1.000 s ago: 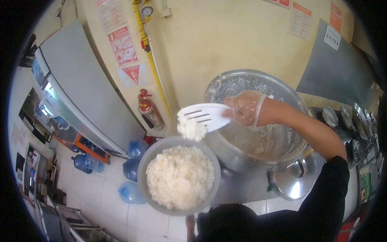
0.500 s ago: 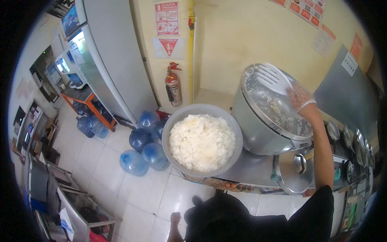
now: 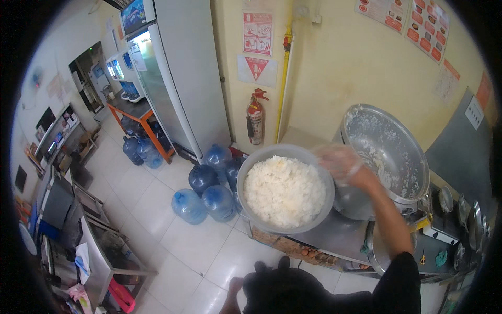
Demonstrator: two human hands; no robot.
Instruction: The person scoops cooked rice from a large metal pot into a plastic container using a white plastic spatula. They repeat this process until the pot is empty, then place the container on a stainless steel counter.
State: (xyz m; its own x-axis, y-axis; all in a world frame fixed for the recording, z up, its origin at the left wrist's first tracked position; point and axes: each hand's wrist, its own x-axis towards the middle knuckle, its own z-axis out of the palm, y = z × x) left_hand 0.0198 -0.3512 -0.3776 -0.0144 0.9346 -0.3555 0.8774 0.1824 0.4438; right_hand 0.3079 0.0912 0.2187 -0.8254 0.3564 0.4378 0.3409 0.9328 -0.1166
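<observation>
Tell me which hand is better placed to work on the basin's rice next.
Probably the right: the right hand, in a clear glove, is at the grey basin's right edge, near the rice. The left hand hangs low beside the body, farther off.

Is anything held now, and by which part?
Cannot tell: the gloved right hand is blurred at the right rim of the grey basin, grip unclear. Nothing shows in the left hand, hanging low.
</observation>
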